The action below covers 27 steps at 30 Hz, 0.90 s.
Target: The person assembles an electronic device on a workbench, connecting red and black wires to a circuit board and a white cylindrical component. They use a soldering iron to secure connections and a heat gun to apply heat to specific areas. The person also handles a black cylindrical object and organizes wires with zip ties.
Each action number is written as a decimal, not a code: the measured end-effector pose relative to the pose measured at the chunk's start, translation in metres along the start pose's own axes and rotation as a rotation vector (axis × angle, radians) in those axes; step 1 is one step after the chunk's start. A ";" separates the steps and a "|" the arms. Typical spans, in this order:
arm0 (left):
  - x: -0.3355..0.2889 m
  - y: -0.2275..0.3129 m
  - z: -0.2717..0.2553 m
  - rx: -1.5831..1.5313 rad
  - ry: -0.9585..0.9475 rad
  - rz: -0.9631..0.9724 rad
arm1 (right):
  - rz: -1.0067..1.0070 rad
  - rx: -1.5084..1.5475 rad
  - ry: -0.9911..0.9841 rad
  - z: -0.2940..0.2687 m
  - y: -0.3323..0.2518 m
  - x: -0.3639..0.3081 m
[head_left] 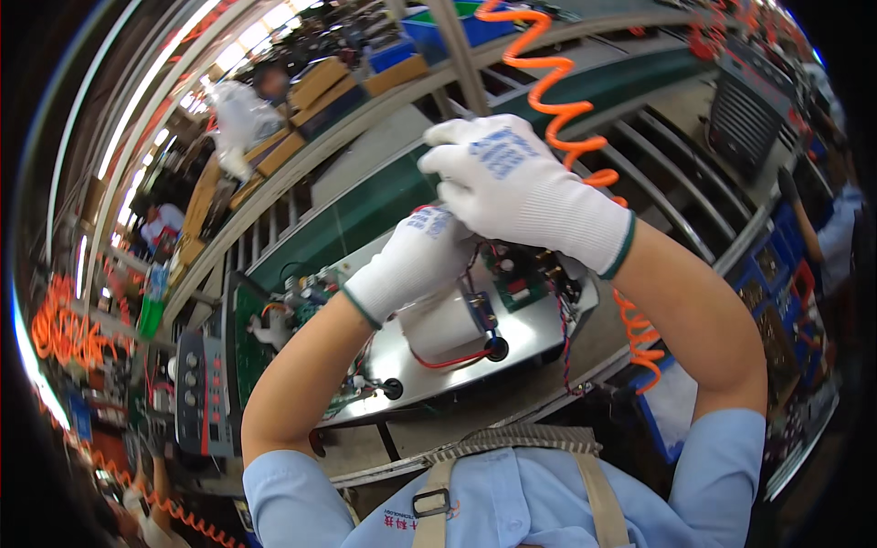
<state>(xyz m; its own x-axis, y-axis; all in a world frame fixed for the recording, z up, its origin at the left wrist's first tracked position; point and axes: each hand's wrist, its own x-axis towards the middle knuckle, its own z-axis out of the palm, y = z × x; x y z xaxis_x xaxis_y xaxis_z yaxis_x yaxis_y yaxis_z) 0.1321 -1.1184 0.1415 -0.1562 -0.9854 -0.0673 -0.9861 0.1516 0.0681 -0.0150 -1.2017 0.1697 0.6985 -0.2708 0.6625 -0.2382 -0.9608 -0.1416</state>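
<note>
Green belting (365, 196) runs behind an open chassis (534, 340), which lies beneath 2 gloved hands. Both elbows bend outward, forearms slanting inward; the right hand (512, 178) overlaps the left hand (416, 260), fingers curled. Whether either grips anything, I cannot tell.

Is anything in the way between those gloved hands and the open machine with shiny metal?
Nothing visible: the left hand and right hand are at the open machine's far side. The orange coiled hose runs beside them. Under their palms is hidden.
</note>
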 end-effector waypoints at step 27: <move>-0.191 -0.091 -0.042 0.716 -0.107 -0.139 | 1.031 0.709 0.355 0.038 -0.148 -0.298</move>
<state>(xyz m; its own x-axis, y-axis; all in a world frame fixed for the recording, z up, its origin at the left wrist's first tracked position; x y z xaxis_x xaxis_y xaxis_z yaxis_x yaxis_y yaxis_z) 0.2539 -0.9466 0.1896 0.0039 -0.9919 -0.1271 -0.7869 0.0755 -0.6125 -0.1622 -0.9809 -0.0347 0.1669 -0.9733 0.1574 -0.0726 -0.1714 -0.9825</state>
